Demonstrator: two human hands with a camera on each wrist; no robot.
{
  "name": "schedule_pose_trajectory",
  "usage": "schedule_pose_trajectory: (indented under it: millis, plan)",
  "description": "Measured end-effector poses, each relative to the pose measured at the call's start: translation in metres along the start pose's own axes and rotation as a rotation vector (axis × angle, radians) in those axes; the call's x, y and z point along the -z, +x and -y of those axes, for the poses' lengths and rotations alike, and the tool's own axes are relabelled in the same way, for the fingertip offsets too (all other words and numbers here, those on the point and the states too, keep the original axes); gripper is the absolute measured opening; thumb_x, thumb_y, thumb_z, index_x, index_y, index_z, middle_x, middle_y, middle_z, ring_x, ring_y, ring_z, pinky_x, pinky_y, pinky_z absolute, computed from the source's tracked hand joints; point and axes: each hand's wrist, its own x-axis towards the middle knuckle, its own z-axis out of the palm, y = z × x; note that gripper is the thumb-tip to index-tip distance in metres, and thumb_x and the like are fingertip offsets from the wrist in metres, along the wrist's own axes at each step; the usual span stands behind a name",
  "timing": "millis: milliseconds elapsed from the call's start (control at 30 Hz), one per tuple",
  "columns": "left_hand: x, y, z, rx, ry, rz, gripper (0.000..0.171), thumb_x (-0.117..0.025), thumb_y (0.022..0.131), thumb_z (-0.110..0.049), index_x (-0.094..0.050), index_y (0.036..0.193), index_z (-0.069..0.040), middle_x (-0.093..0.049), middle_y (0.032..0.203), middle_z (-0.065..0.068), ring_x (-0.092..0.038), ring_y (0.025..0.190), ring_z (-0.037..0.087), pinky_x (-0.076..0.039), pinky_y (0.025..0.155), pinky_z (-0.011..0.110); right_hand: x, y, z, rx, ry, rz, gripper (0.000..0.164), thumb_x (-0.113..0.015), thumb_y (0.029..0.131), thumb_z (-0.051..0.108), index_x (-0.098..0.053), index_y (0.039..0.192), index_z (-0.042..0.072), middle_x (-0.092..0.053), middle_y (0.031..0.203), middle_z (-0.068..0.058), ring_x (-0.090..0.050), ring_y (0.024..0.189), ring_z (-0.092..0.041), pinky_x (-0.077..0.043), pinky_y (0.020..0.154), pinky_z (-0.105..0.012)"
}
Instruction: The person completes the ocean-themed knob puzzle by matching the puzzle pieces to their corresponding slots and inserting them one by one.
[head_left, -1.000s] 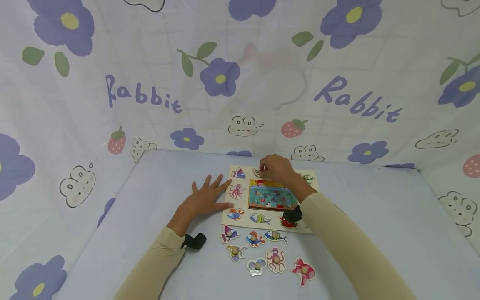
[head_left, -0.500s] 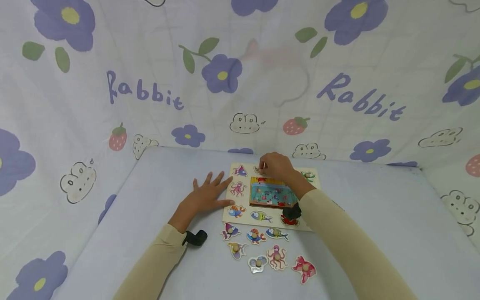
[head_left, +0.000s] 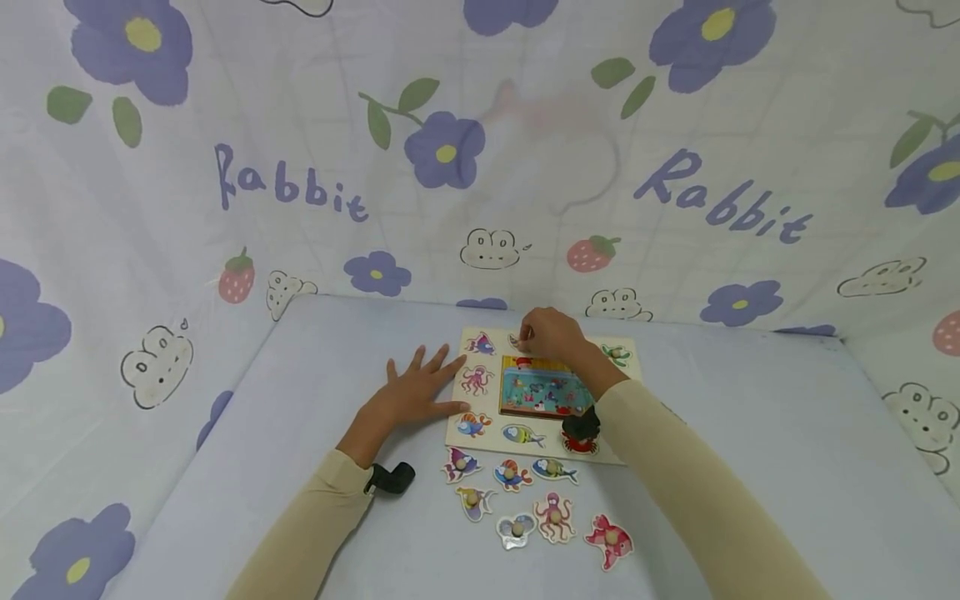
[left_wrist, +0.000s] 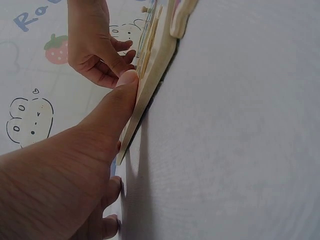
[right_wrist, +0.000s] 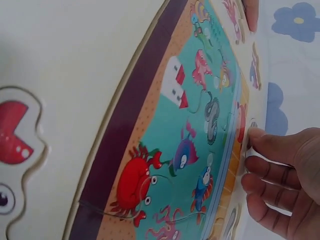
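A wooden knob puzzle board (head_left: 497, 442) with sea animal shapes lies on the table. My left hand (head_left: 411, 396) rests flat with fingers spread at the board's left side, its thumb on the edge in the left wrist view. At the board's far edge my right hand (head_left: 553, 335) pinches a small puzzle piece (head_left: 513, 342) over the top row. Only a greyish bit of that piece shows past the fingertips; its animal is hidden. In the right wrist view the thumb and fingers (right_wrist: 265, 172) bend down at the board, beside the central sea picture (right_wrist: 165, 120).
Several loose knob pieces lie in front of the board, among them a pink octopus (head_left: 554, 518), a red fish (head_left: 610, 542), a grey piece (head_left: 516, 530) and a yellow fish (head_left: 473, 502). A crab (head_left: 581, 442) sits at the board's near right. A printed cloth (head_left: 300, 250) hangs behind the table.
The head view shifts slightly. Both hands keep their places, the right one still pinching at the board's far edge.
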Motion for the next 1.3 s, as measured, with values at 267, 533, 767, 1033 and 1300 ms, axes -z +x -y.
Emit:
schedule_pose_trajectory:
  millis: [267,533,767,1033,1300]
  plan:
    - [-0.002,0.001,0.000,0.003,-0.004,-0.003,0.090,-0.054,0.091,-0.074,-0.019,0.163,-0.033,-0.007,0.170,0.005,-0.001,0.154,0.044,-0.002,0.110,0.079,-0.002,-0.001,-0.001,-0.029,0.018,-0.004,0.014,-0.074,0.094,0.024,-0.076,0.093,0.011,-0.071,0.091,-0.004,-0.063,0.078,-0.021,-0.054,0.071,-0.039]
    - [0.002,-0.001,-0.002,0.009,0.000,0.002,0.090,-0.054,0.092,-0.072,-0.018,0.164,-0.031,-0.006,0.170,0.006,0.000,0.154,0.044,-0.002,0.110,0.079,0.012,-0.014,0.001,0.005,0.002,-0.056,0.019,-0.074,0.095,0.028,-0.075,0.101,0.011,-0.072,0.095,-0.003,-0.062,0.075,-0.018,-0.052,0.065,-0.035]
    - [0.002,-0.002,-0.003,0.002,0.003,-0.005,0.090,-0.054,0.092,-0.072,-0.019,0.164,-0.031,-0.008,0.170,0.006,-0.001,0.154,0.044,-0.003,0.110,0.079,0.028,-0.044,0.001,0.043,0.008,-0.137,0.018,-0.072,0.097,0.026,-0.075,0.104,0.010,-0.070,0.089,-0.004,-0.061,0.071,-0.018,-0.050,0.060,-0.034]
    - [-0.002,-0.003,-0.004,0.003,-0.006,-0.001,0.090,-0.054,0.092,-0.072,-0.018,0.164,-0.032,-0.008,0.170,0.006,-0.001,0.154,0.044,-0.002,0.110,0.079,0.036,-0.088,0.008,0.061,0.053,-0.164,0.017,-0.072,0.096,0.025,-0.076,0.105,0.011,-0.070,0.084,0.000,-0.059,0.071,-0.016,-0.049,0.062,-0.033]
    - [-0.001,-0.001,-0.004,0.000,0.002,-0.005,0.090,-0.053,0.092,-0.073,-0.017,0.164,-0.032,-0.008,0.170,0.006,-0.001,0.154,0.044,-0.002,0.110,0.079,0.041,-0.125,0.017,0.062,0.094,-0.191,0.015,-0.074,0.095,0.023,-0.076,0.107,0.013,-0.069,0.085,0.004,-0.057,0.073,-0.015,-0.047,0.062,-0.030]
